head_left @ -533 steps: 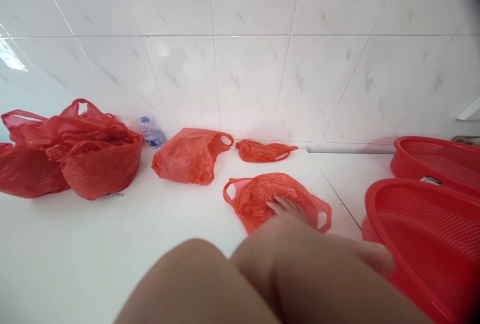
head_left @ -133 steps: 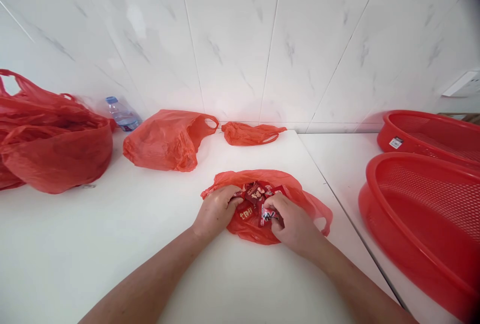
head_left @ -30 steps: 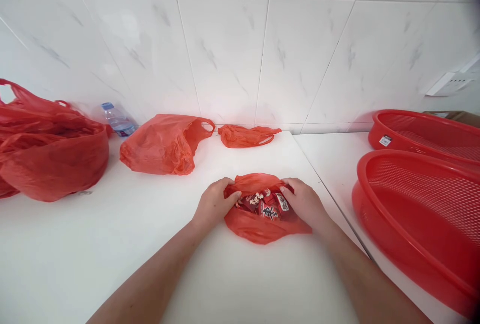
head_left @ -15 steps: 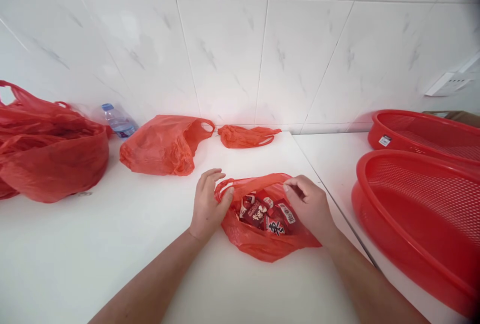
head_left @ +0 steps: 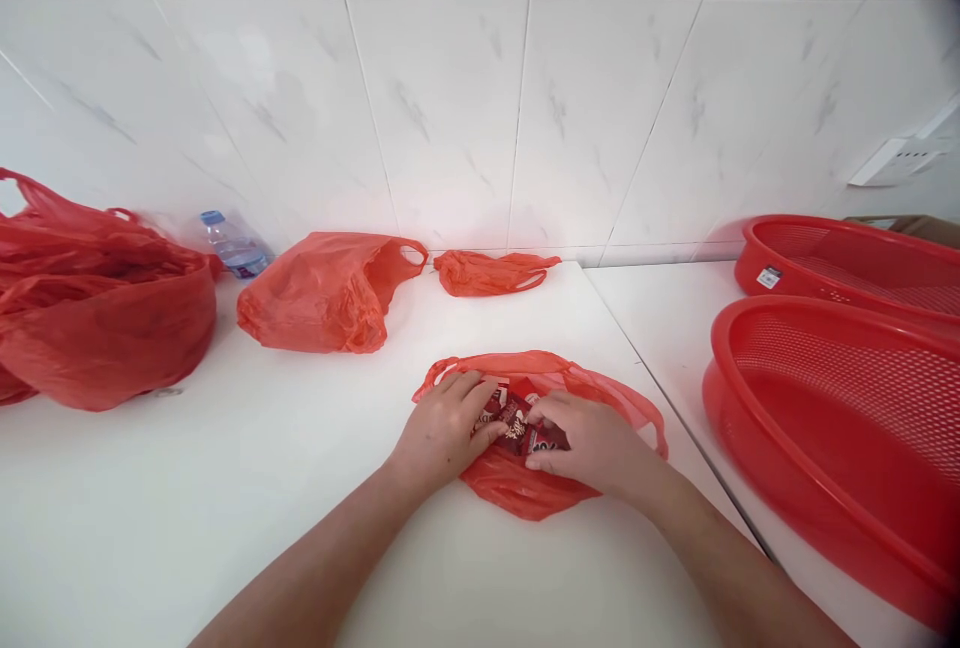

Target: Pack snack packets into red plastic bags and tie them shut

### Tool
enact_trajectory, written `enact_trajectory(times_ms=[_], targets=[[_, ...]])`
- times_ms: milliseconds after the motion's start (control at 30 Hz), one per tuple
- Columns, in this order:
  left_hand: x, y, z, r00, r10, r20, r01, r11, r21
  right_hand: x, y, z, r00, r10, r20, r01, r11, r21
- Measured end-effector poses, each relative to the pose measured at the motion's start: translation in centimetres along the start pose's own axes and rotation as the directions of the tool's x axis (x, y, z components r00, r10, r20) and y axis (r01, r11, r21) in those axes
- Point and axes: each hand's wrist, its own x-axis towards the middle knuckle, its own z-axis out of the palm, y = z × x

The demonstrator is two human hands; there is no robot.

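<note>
An opened red plastic bag (head_left: 536, 500) lies on the white table in front of me, with several small red and dark-red printed packets (head_left: 514, 422) inside it. My left hand (head_left: 444, 428) reaches over the bag's left side, its fingers and thumb apart and resting at the packets on that side. From the right, my right hand (head_left: 596, 440) comes in over the bag, fingers curved and thumb apart around the packets near the middle. Both hands partly cover the packets. A bag handle loop (head_left: 660, 433) sticks out at the right.
A crumpled red bag (head_left: 322, 293) and a flatter one (head_left: 491, 273) lie by the tiled wall. At left are a clear bottle (head_left: 236, 248) and a large pile of red bags (head_left: 112, 328). Two red mesh baskets (head_left: 750, 398) stand on the right.
Both hands have moved inward from the bag's rim onto the packets. My right hand has let go of the rim, and the right handle now shows spread out.
</note>
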Motion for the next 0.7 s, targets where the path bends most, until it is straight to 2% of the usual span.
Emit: enact_trajectory(times_ms=[167,300,433,567,700], targets=[[0.0,-0.1,-0.2,0.997,-0.071,0.031,0.071,0.997,-0.022,-0.2,-0.1,-0.1,0.998,0.044,0.055,-0.048,0.995,0.085],[-0.2,0.0,0.0,0.996,-0.074,0.047,0.075,0.997,-0.031,-0.2,-0.3,-0.3,0.996,0.087,0.033,-0.091,0.981,0.174],[-0.3,0.1,0.1,0.998,-0.006,0.056,0.009,0.998,-0.059,0.0,-0.1,-0.6,0.985,0.15,-0.09,-0.126,0.965,0.23],[-0.4,0.4,0.1,0.997,0.018,0.079,-0.012,0.997,-0.076,0.4,0.6,-0.4,0.945,0.174,-0.278,-0.119,0.972,0.203],[-0.4,0.5,0.3,0.995,-0.015,0.098,0.024,0.996,-0.089,0.6,1.2,0.0,0.916,0.226,-0.332,-0.155,0.961,0.227]])
